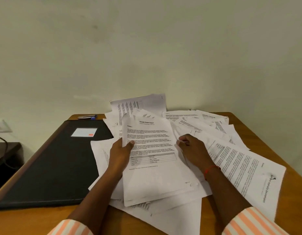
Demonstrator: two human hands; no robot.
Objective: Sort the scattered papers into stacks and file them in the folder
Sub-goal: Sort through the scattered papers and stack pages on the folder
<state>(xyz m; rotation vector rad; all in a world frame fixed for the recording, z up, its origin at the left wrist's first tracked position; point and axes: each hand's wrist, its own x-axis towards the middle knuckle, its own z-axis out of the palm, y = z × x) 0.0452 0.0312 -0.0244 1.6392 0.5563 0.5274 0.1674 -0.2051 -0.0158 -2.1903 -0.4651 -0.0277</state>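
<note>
Several printed white sheets [214, 131] lie scattered in an overlapping heap over the right half of the wooden table [293, 177]. My left hand [120, 150] grips the left edge of a small stack of papers [155, 167], thumb on top; the top page is headed "Sample Health Report". My right hand [192, 145] rests on the heap just right of that stack, and its fingertips pinch the edge of a sheet. A closed black folder [53, 167] with a white label lies flat on the table's left side, apart from both hands.
A stapler and a blue pen [87, 117] lie at the table's far left edge, behind the folder. A dark side table [4, 151] with a black cable stands lower to the left. The wall runs right behind the table.
</note>
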